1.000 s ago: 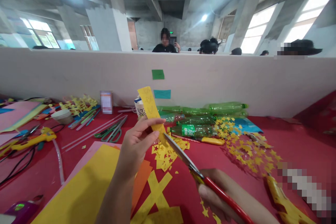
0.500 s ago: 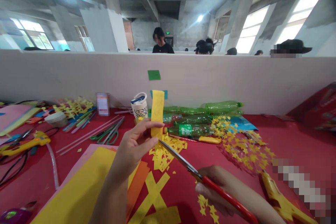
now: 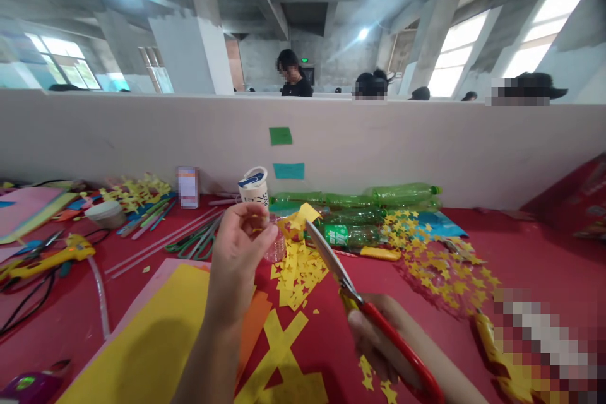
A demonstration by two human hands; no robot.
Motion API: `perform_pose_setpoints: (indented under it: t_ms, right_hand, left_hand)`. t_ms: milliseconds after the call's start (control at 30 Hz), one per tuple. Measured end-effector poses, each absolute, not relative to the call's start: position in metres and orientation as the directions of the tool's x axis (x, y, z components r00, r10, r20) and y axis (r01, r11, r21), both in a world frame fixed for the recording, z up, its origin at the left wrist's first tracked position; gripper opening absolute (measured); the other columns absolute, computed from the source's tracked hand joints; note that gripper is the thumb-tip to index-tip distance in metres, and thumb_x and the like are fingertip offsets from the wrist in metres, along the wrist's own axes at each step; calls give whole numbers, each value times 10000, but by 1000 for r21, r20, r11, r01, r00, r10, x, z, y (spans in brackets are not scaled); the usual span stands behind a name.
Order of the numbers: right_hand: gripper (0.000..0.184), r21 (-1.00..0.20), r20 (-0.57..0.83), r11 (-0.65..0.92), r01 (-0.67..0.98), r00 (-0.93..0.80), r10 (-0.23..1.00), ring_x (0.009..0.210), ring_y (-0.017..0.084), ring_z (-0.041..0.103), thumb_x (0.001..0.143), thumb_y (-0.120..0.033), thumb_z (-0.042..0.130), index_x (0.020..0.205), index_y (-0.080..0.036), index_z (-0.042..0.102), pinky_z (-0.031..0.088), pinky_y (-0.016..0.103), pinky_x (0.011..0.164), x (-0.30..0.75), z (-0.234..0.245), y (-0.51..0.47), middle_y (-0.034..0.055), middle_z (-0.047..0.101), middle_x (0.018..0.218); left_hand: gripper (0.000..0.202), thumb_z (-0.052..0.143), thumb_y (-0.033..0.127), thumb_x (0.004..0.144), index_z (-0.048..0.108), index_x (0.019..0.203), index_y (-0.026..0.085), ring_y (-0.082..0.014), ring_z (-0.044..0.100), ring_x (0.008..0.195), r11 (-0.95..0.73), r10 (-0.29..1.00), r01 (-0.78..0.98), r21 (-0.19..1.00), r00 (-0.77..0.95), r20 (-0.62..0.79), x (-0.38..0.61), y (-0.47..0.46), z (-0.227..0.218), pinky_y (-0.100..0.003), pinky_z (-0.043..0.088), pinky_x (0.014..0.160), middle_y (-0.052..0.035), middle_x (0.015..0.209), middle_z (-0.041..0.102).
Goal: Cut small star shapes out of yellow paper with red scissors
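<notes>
Yellow paper scrap (image 3: 299, 217), centre frame, is pinched in the left hand (image 3: 239, 249); the right hand (image 3: 379, 344), cut off by the bottom edge, grips red scissors (image 3: 360, 303).

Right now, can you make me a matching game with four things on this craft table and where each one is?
Things:
1. red-handled scissors
2. yellow paper scrap
3. green sticky note
4. green bottles

Places:
A. stuck on the white partition
B. held in the right hand
C. lying sideways on the red table
D. pinched in the fingers of the left hand

Pairs: 1-B, 2-D, 3-A, 4-C.
</notes>
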State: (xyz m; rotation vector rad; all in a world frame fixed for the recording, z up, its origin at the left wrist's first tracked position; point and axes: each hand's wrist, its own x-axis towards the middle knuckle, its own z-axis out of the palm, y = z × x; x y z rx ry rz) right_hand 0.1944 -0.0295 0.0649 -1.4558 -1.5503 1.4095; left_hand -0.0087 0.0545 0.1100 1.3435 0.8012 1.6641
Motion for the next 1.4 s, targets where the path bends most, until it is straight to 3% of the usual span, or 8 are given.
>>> perform_pose_setpoints:
  t_ms: [33, 100, 167, 267, 467, 800, 1067, 1400]
  right_hand:
    - [576, -934, -239, -159, 321, -230, 943, 292, 57, 347, 756, -770, 418, 620, -210, 410, 248, 163, 322, 194, 64, -29, -74, 423, 367]
    - [575, -941, -232, -162, 297, -219, 948, 294, 53, 330, 747, -773, 425, 628, -211, 407, 228, 161, 317, 193, 65, -29, -76, 419, 373]
    - [567, -946, -232, -167, 279, -219, 948, 300, 48, 313, 750, -766, 440, 633, -213, 405, 221, 161, 317, 191, 65, -29, -81, 415, 380]
    - [569, -941, -214, -132, 311, -247, 945, 312, 52, 331, 759, -767, 438, 634, -213, 401, 233, 174, 323, 191, 66, -29, -76, 430, 404]
    - [570, -920, -160, -21, 391, -325, 932, 363, 69, 379, 795, -763, 388, 640, -215, 375, 226, 200, 360, 192, 66, -27, -64, 425, 439]
    - [545, -942, -125, 17, 334, -401, 907, 465, 76, 361, 817, -729, 393, 681, -202, 375, 256, 202, 427, 197, 74, -35, -53, 372, 562]
    - [525, -914, -200, -100, 392, -224, 954, 585, 115, 422, 801, -710, 469, 774, -187, 497, 361, 223, 526, 195, 80, -49, -25, 413, 656]
    - [582, -912, -229, -127, 391, -226, 947, 424, 52, 363, 771, -759, 446, 693, -183, 466, 250, 173, 387, 196, 70, -40, -52, 441, 528]
  left_hand:
    - [110, 641, 257, 798, 605, 884, 198, -92, 504, 675, -415, 909, -162, 895, -48, 413, -10, 53, 109, -178, 425, 583, -4, 813, 557]
    - [189, 577, 341, 854, 603, 768, 174, -84, 434, 574, -318, 943, -79, 945, 76, 324, -10, 50, 107, -180, 365, 503, 7, 675, 525]
    - [271, 551, 394, 864, 602, 727, 165, -86, 416, 547, -248, 953, -48, 968, 168, 253, -5, 47, 106, -187, 326, 466, 3, 642, 523]
    - [278, 558, 391, 857, 580, 693, 167, -79, 398, 519, -205, 965, -89, 975, 148, 216, 4, 44, 106, -182, 284, 430, 9, 625, 522]
    - [148, 589, 289, 827, 595, 724, 184, -74, 418, 505, -250, 966, -178, 952, 16, 256, 5, 45, 105, -174, 317, 439, 23, 618, 524]
    - [163, 586, 286, 835, 604, 709, 184, -84, 412, 506, -270, 951, -119, 955, 122, 284, -2, 48, 103, -192, 309, 453, 16, 594, 537]
    - [168, 578, 305, 841, 605, 721, 189, -71, 416, 506, -252, 954, -67, 965, 148, 259, -5, 48, 103, -178, 302, 448, 13, 618, 587]
    - [192, 577, 299, 832, 587, 686, 175, -73, 410, 511, -249, 954, 30, 968, 179, 240, -8, 45, 111, -183, 320, 458, 9, 615, 586]
